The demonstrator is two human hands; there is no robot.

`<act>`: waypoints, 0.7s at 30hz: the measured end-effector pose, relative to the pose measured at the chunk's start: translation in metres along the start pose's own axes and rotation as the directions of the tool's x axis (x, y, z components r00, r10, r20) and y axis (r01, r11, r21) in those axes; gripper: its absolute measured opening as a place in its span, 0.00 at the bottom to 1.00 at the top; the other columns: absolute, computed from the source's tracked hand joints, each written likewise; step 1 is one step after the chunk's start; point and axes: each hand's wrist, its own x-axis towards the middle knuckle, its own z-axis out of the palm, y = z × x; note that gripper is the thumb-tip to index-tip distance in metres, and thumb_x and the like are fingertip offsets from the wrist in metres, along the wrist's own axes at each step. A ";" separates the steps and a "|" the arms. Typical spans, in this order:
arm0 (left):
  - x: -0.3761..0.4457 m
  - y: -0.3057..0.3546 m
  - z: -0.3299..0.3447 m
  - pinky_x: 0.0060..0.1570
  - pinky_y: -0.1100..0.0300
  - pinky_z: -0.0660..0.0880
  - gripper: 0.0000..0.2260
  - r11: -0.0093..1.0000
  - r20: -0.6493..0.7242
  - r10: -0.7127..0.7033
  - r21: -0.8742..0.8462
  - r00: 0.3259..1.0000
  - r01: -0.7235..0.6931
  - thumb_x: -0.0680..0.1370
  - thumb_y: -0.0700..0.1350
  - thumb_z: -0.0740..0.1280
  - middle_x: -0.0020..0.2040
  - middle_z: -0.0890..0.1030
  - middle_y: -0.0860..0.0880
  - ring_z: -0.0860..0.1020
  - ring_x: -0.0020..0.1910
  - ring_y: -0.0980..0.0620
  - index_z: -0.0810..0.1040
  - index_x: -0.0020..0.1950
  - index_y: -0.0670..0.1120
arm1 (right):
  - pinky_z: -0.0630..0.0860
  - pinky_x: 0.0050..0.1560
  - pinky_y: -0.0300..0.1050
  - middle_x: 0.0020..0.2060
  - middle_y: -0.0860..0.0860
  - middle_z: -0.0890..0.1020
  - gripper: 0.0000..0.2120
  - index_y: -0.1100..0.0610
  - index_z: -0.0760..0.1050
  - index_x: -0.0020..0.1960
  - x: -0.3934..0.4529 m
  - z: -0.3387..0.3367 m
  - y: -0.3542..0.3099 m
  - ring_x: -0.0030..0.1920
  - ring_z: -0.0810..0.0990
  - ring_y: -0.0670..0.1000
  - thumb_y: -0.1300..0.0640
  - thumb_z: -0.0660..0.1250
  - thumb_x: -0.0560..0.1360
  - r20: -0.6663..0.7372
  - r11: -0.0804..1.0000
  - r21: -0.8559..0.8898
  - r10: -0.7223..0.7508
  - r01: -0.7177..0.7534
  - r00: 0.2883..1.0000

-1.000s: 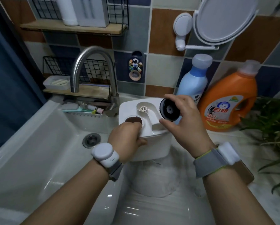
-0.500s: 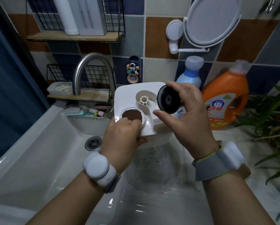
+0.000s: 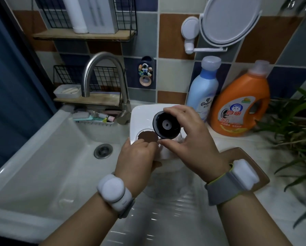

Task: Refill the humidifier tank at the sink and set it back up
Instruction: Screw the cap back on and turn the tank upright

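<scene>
The white humidifier tank (image 3: 142,115) is upside down over the sink's right edge, its round fill hole (image 3: 147,136) open and dark inside. My left hand (image 3: 137,158) grips the tank's near edge from below. My right hand (image 3: 187,141) pinches the black round cap (image 3: 166,124) between thumb and fingers, holding it tilted just above and to the right of the hole. The cap's inner face points at me. The tank's lower body is hidden behind my hands.
A white sink (image 3: 47,157) with a drain (image 3: 103,151) lies to the left, under a curved steel faucet (image 3: 102,77). A blue bottle (image 3: 203,91) and an orange detergent jug (image 3: 240,102) stand behind the tank. Plant leaves (image 3: 294,125) reach in from the right.
My right hand has carried the black cap leftward and down, so it now hangs over the tank beside the fill hole. The tank itself has dropped slightly in view.
</scene>
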 end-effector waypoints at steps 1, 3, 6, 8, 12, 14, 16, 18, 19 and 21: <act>0.000 0.000 0.002 0.43 0.52 0.72 0.18 1.000 0.008 0.006 -0.004 1.000 -0.006 0.63 0.51 0.77 0.36 0.82 0.50 0.79 0.40 0.46 0.79 0.50 0.48 | 0.67 0.64 0.32 0.60 0.51 0.74 0.32 0.56 0.72 0.67 0.000 0.002 0.001 0.62 0.70 0.44 0.57 0.77 0.65 0.001 1.000 0.009 0.015 -0.015 1.000; 0.002 0.001 0.002 0.48 0.52 0.69 0.18 1.000 0.014 0.018 -0.024 1.000 -0.018 0.68 0.51 0.74 0.42 0.82 0.50 0.78 0.46 0.45 0.78 0.55 0.48 | 0.68 0.60 0.29 0.58 0.51 0.74 0.31 0.56 0.73 0.66 0.000 0.004 0.003 0.59 0.71 0.44 0.56 0.78 0.65 0.013 0.999 0.018 0.037 -0.037 0.999; 0.010 -0.002 0.003 0.54 0.54 0.65 0.17 0.998 0.031 0.006 -0.064 0.999 -0.004 0.74 0.54 0.67 0.51 0.81 0.51 0.74 0.55 0.48 0.74 0.61 0.51 | 0.67 0.56 0.28 0.58 0.49 0.75 0.31 0.55 0.72 0.65 0.002 0.007 0.008 0.58 0.71 0.43 0.53 0.78 0.65 0.017 0.998 -0.023 0.064 -0.064 0.998; 0.016 -0.006 0.005 0.53 0.55 0.65 0.16 0.998 0.040 -0.010 -0.069 0.999 0.013 0.75 0.55 0.66 0.53 0.80 0.51 0.74 0.56 0.48 0.73 0.60 0.51 | 0.68 0.55 0.32 0.57 0.49 0.75 0.31 0.55 0.72 0.64 0.004 0.009 0.009 0.57 0.72 0.46 0.52 0.78 0.63 -0.014 0.995 -0.049 0.086 -0.087 0.996; 0.026 -0.011 0.011 0.49 0.54 0.63 0.11 0.998 0.070 -0.004 -0.063 0.998 0.008 0.75 0.54 0.66 0.50 0.79 0.50 0.73 0.53 0.47 0.73 0.52 0.49 | 0.67 0.56 0.28 0.53 0.53 0.74 0.28 0.58 0.73 0.58 0.010 0.009 0.016 0.54 0.71 0.46 0.57 0.78 0.61 -0.084 0.990 -0.091 0.104 -0.112 0.991; 0.031 -0.014 0.014 0.48 0.55 0.63 0.10 0.999 0.078 -0.011 -0.042 0.997 0.015 0.75 0.54 0.66 0.49 0.79 0.49 0.73 0.53 0.46 0.72 0.49 0.49 | 0.64 0.54 0.21 0.54 0.54 0.73 0.27 0.58 0.73 0.57 0.015 0.008 0.018 0.52 0.68 0.40 0.61 0.77 0.60 -0.110 0.983 -0.097 0.148 -0.159 0.983; 0.036 -0.017 0.019 0.49 0.55 0.64 0.10 0.999 0.085 -0.008 -0.032 0.996 0.011 0.75 0.54 0.66 0.49 0.79 0.49 0.73 0.54 0.46 0.72 0.50 0.49 | 0.66 0.56 0.23 0.55 0.53 0.71 0.28 0.58 0.74 0.59 0.021 0.007 0.021 0.51 0.68 0.39 0.61 0.78 0.61 -0.096 0.976 -0.099 0.185 -0.194 0.978; 0.040 -0.019 0.021 0.49 0.54 0.65 0.11 0.999 0.099 -0.006 -0.034 0.995 0.009 0.75 0.54 0.65 0.50 0.78 0.49 0.73 0.55 0.46 0.72 0.51 0.48 | 0.71 0.55 0.28 0.56 0.51 0.71 0.31 0.56 0.74 0.63 0.025 0.007 0.022 0.52 0.69 0.40 0.58 0.80 0.61 -0.048 0.974 -0.095 0.202 -0.206 0.978; 0.044 -0.023 0.022 0.48 0.55 0.65 0.11 0.999 0.100 -0.004 -0.047 0.995 0.009 0.75 0.54 0.66 0.50 0.78 0.48 0.73 0.55 0.46 0.72 0.51 0.48 | 0.72 0.54 0.29 0.56 0.50 0.71 0.33 0.56 0.73 0.65 0.030 0.009 0.024 0.52 0.69 0.40 0.56 0.80 0.62 -0.026 0.974 -0.100 0.202 -0.204 0.979; 0.049 -0.026 0.022 0.45 0.55 0.65 0.12 0.997 0.109 0.001 -0.080 0.994 0.007 0.74 0.55 0.67 0.49 0.78 0.47 0.74 0.53 0.45 0.72 0.49 0.48 | 0.73 0.55 0.33 0.55 0.50 0.72 0.36 0.55 0.70 0.69 0.034 0.011 0.026 0.52 0.69 0.40 0.53 0.79 0.63 -0.001 0.975 -0.112 0.194 -0.193 0.981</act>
